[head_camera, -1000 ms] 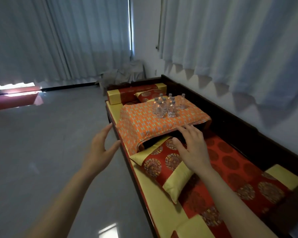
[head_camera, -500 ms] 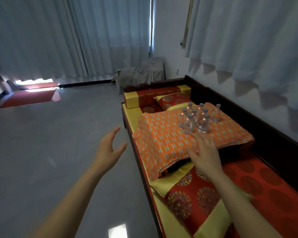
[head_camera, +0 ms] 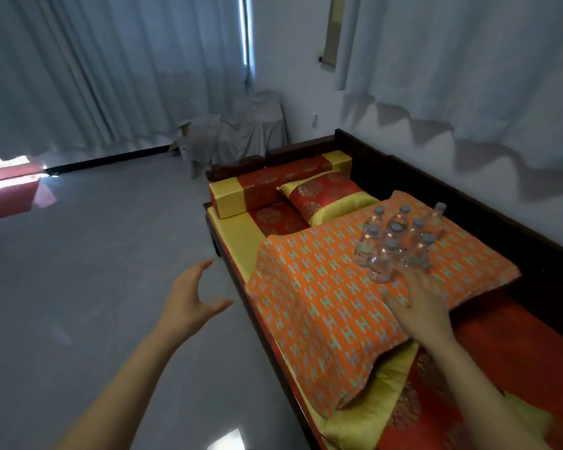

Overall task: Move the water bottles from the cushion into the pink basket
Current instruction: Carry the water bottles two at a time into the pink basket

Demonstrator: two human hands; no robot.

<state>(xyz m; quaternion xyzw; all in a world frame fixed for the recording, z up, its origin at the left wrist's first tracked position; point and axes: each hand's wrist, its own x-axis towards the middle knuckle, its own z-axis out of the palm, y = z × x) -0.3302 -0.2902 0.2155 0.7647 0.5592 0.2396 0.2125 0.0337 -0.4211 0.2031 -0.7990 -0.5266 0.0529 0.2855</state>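
Several small clear water bottles (head_camera: 395,241) with grey caps stand upright in a tight cluster on an orange patterned cushion (head_camera: 332,303), which lies on a dark wooden bench. My right hand (head_camera: 418,303) is stretched over the cushion, palm down, fingers apart, its fingertips just short of the nearest bottles and holding nothing. My left hand (head_camera: 189,297) hovers open over the floor, left of the bench edge. No pink basket is in view.
Red and gold pillows (head_camera: 322,196) and a bolster (head_camera: 273,183) lie at the bench's far end, and another pillow (head_camera: 387,401) pokes out under the orange cushion. The dark bench backrest (head_camera: 468,203) runs along the wall. Grey tiled floor (head_camera: 95,271) spreads to the left; curtains hang behind.
The view has come closer to the bench. My right hand has moved from the red pillow up across the orange cushion to the bottles. My left hand stays open at the side.
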